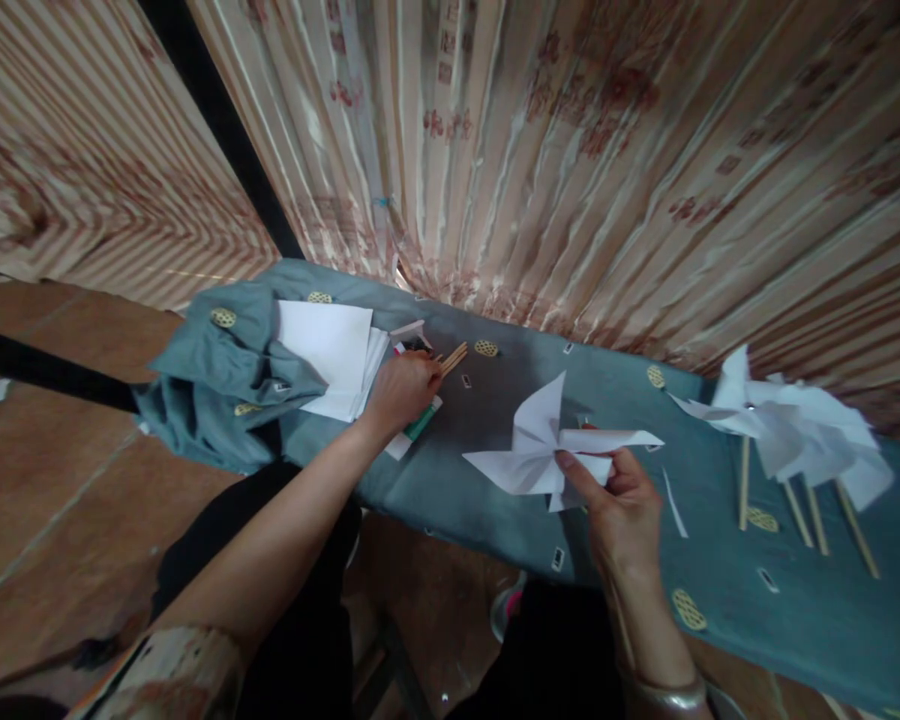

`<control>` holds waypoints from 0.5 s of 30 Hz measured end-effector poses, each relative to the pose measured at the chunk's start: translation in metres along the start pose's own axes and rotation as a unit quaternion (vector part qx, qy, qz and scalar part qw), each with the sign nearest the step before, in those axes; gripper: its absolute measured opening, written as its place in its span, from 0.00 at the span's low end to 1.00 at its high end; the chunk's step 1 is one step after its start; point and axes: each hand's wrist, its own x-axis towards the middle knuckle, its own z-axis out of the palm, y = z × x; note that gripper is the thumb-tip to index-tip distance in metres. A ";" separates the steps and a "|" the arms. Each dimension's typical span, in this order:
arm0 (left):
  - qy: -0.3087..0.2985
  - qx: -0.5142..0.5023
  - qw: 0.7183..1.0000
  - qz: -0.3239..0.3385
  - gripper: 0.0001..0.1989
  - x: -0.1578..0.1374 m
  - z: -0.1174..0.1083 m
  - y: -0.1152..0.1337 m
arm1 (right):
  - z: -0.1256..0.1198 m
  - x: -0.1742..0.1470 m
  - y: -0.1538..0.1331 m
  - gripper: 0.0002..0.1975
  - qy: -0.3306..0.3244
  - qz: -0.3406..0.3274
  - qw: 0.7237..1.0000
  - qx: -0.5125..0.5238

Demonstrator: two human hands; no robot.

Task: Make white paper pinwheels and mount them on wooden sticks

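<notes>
My right hand pinches a white paper pinwheel at its middle, thumb on top, with the blades folded in and no stick visible on it. My left hand is lowered onto a small cluster of things beside the paper stack, its fingers curled down. What its fingertips hold, if anything, is hidden. Several thin wooden sticks lie right by those fingertips. Under and below the left hand a green and white item shows in part.
A stack of white paper squares lies on the left of the grey-green cloth. Several pinwheels on sticks lie overlapping at the right. A narrow paper strip rests near my right hand. A pleated curtain hangs behind.
</notes>
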 end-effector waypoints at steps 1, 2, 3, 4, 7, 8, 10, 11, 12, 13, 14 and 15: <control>-0.009 0.003 1.000 -0.008 0.14 0.000 0.001 0.001 | 0.001 -0.001 -0.001 0.25 0.000 0.002 1.000 0.003; -0.014 0.004 1.000 -0.015 0.13 0.001 0.001 0.001 | 0.001 -0.001 -0.002 0.25 0.000 0.005 1.000 0.006; -0.017 0.004 1.000 -0.021 0.13 0.002 0.002 0.002 | 0.002 -0.001 -0.003 0.26 0.000 0.007 1.000 0.008; -0.019 0.004 0.999 -0.026 0.12 0.003 0.002 0.003 | 0.002 -0.002 -0.003 0.27 -0.001 0.009 1.000 0.008; -0.024 0.004 0.999 -0.034 0.12 0.006 0.003 0.004 | 0.002 -0.002 -0.003 0.27 -0.007 0.013 1.000 -0.005; -0.026 0.003 0.999 -0.034 0.12 0.007 0.003 0.004 | 0.002 -0.002 -0.002 0.27 -0.008 0.012 1.000 -0.008; -0.027 0.002 0.999 -0.034 0.12 0.008 0.004 0.005 | 0.002 -0.002 -0.002 0.27 -0.011 0.015 1.000 -0.007; -0.026 0.002 0.999 -0.035 0.12 0.009 0.004 0.005 | 0.002 -0.002 -0.003 0.27 -0.012 0.018 1.000 -0.001; -0.022 0.002 0.999 -0.037 0.12 0.009 0.005 0.005 | 0.002 -0.002 -0.003 0.27 -0.014 0.020 1.000 0.006; -0.018 0.004 0.999 -0.038 0.12 0.010 0.005 0.006 | 0.003 -0.002 -0.004 0.27 -0.015 0.022 1.000 0.012; -0.015 0.007 0.999 -0.038 0.12 0.010 0.005 0.006 | 0.003 -0.002 -0.004 0.28 -0.014 0.023 1.000 0.015; -0.015 0.011 0.999 -0.036 0.13 0.010 0.005 0.007 | 0.003 -0.002 -0.005 0.28 -0.011 0.023 1.000 0.017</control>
